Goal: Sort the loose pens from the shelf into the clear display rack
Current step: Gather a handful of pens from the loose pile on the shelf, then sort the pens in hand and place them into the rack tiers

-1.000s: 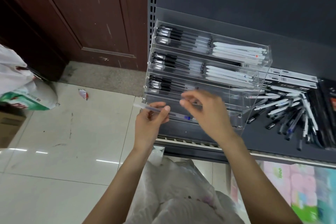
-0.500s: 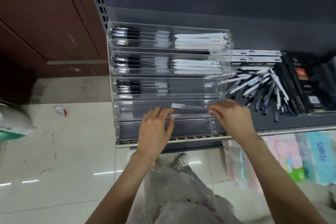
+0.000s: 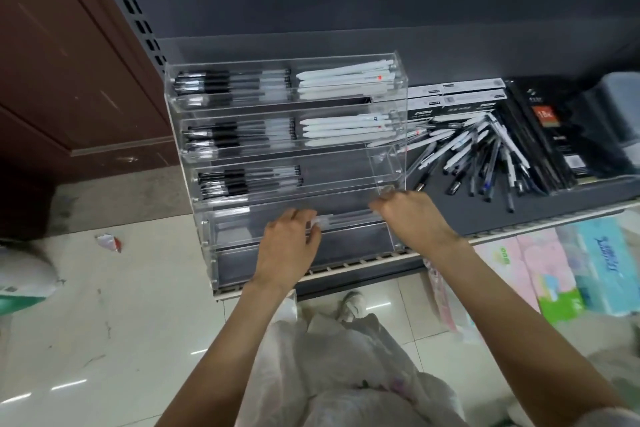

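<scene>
Since 1.0 s ago the view has swung right, moving the rack from the frame's right half to its centre and showing more of the loose pens. The pen, then held in front of the rack, now lies across its 4th tier. The left hand touches one end and the right hand is at the other.
</scene>
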A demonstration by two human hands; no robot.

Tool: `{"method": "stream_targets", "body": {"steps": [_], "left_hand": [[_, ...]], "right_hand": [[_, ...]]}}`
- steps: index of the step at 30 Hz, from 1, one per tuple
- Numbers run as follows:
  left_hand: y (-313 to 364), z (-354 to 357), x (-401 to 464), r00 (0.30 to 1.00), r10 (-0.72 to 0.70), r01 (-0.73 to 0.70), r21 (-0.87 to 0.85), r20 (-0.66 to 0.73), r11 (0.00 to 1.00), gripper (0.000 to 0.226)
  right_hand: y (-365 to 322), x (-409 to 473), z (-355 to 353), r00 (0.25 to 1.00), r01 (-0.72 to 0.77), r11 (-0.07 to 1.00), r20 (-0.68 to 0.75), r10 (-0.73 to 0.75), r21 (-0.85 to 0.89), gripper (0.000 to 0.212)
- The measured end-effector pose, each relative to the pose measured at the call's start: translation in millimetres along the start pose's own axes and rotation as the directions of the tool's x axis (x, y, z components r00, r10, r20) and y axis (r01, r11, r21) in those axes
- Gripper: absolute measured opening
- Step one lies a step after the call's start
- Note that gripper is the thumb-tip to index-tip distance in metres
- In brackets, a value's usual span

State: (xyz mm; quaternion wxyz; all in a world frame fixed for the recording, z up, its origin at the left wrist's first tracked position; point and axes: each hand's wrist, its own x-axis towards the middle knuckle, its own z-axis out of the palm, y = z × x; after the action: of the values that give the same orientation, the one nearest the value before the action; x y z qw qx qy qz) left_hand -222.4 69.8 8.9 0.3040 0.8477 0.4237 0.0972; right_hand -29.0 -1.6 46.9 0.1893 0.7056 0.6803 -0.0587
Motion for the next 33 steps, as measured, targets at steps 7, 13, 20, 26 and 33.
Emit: {"method": "stream_targets", "body": {"steps": [7,13,20,26,33], "left_hand": [[13.3,-10.8,-0.1,0.998,0.008,0.003,0.173,-0.059,0.985,0.031],[82.8,-0.5,4.1,0.818,0.427,-0.473,-0.029,-0.386,0.881,0.023],[175.9,87.7,62.4,0.893,0.386,-0.412,-0.076,-0.23,0.908,0.022],[188.4,148.0,134.5,1.0,0.002,-0.002,0.258,0.0,0.966,0.056],[190.6,161.2,172.8,0.993,-0.109,0.052,0.636,0.05,0.77,0.077]], "right_hand": [[9.0,-42.8,20.7,0.849,0.079,0.822,-0.47,0.241,0.564,0.024],[58.8,-88.9,59.7,0.705,-0.05,0.6,-0.397,0.588,0.798,0.026],[157.7,-91.7,124.7,0.733,-0.198,0.52,-0.227,0.641,0.831,0.027],[207.9,-68.5,150.0,0.84,-0.152,0.685,-0.272,0.47,0.712,0.046],[231.2,-54.0,156.4,0.929,-0.084,0.736,-0.214,0.302,0.672,0.054]]}}
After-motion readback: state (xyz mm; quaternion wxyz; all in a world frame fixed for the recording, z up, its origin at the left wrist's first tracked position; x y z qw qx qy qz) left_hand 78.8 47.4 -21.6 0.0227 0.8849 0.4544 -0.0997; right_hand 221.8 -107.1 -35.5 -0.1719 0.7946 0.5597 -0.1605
